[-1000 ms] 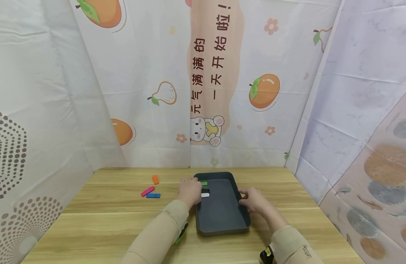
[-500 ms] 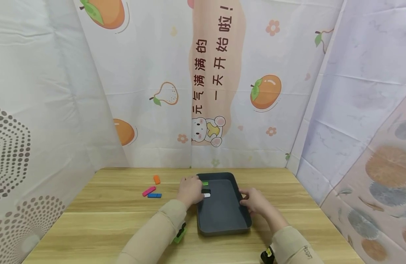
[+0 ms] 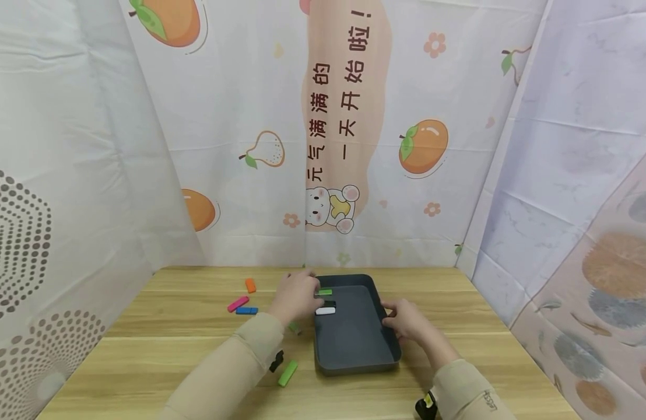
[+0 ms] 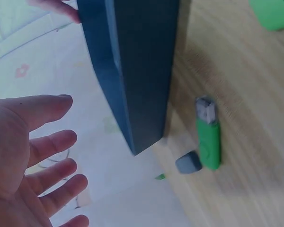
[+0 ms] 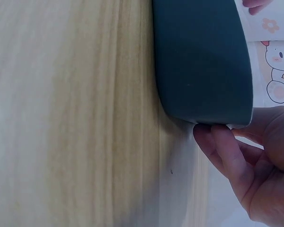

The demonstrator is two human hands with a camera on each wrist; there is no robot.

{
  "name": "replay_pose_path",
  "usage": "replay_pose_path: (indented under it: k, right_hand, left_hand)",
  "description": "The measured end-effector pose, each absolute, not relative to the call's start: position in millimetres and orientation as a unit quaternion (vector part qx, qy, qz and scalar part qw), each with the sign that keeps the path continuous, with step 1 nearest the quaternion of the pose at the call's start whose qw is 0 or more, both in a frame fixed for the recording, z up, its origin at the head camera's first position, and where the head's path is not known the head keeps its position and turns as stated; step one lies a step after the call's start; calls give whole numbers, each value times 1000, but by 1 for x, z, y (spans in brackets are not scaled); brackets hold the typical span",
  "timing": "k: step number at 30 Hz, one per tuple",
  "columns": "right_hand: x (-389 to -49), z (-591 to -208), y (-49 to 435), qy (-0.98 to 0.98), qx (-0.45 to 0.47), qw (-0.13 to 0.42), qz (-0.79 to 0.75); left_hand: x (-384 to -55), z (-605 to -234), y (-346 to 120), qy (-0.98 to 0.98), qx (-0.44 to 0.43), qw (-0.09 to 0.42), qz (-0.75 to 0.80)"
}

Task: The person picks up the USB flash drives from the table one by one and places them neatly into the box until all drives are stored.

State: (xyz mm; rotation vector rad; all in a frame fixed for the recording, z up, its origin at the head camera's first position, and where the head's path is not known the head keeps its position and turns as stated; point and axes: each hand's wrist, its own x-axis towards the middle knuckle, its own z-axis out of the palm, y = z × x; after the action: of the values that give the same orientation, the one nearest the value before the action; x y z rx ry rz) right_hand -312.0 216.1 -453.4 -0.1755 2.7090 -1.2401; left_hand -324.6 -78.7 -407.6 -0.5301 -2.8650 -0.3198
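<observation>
In the head view my left hand hovers at the left wall of a dark grey tray. The left wrist view shows that hand's fingers spread, holding nothing. A green USB flash drive with its metal plug bare lies on the table beside the tray, next to a small dark grey piece. My right hand grips the tray's right wall, fingertips against its outside. Inside the tray, along its left side, are a green stick, a black one and a white one.
Left of the tray lie an orange stick, a pink one and a blue one. Another green stick rests near my left sleeve. A printed curtain hangs behind the wooden table.
My left hand has drawn back leftward from the items in the tray, uncovering more of the white stick. The green stick near the sleeve is now fully visible. My right hand stays put.
</observation>
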Motion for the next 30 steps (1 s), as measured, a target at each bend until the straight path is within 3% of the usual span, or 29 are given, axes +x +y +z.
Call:
replay_pose_path:
  k: [13,30]
  right_hand:
    - [-311,-453,216,907,-60,77,-409]
    - [-313,-455,215,908,-63,74,-407]
  left_hand:
    - [-308,-385,-106,-970,-176,114,-122]
    - [-289,-387,-139,-969,-174,139,-108]
